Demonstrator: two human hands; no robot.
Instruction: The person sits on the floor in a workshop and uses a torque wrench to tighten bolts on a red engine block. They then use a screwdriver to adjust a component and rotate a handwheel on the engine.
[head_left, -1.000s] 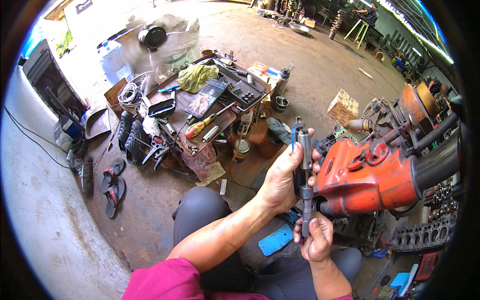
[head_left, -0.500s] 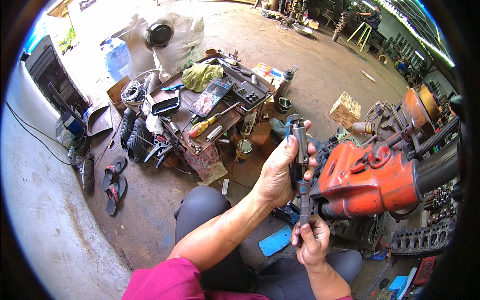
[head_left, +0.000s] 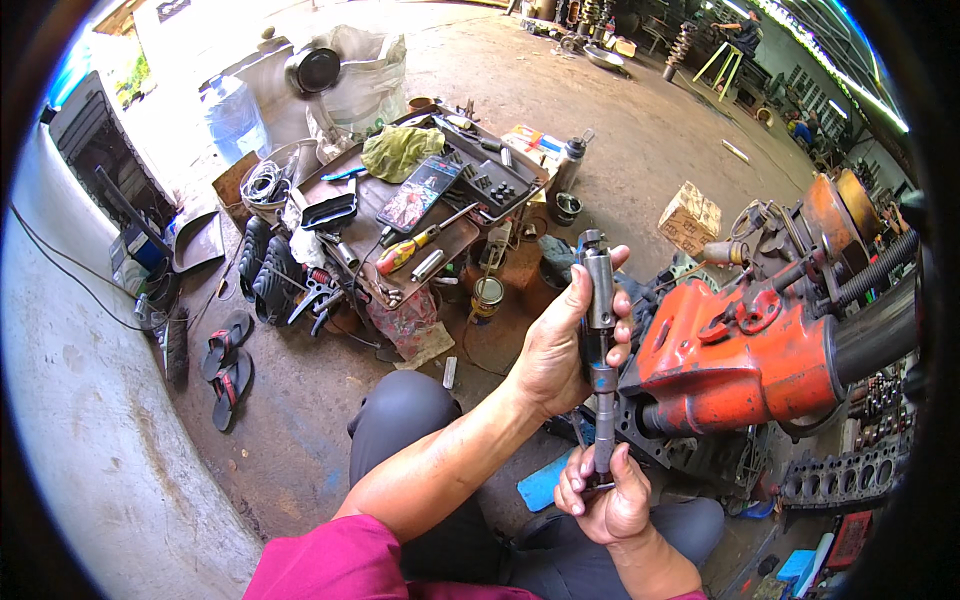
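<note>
In front of me my left hand is closed around a micrometer, which stands nearly upright. A shiny steel cylinder with a small side hole sits at its upper end, gripped along with it by my left thumb and fingers. My left palm and fingers hide much of the micrometer's frame. Below, my right hand pinches the grey lower barrel of the micrometer between thumb and fingers. The blue pad lies under and beside my right hand, on the floor.
A cluttered tray table ahead carries a phone, a yellow-red screwdriver and a green cloth. The large red machine part stands close to my right, with engine parts around it. Sandals lie at left.
My right hand has shifted slightly left and down, and its fingers have turned around the barrel. The micrometer and cylinder have tilted and rotated a little in my left hand.
</note>
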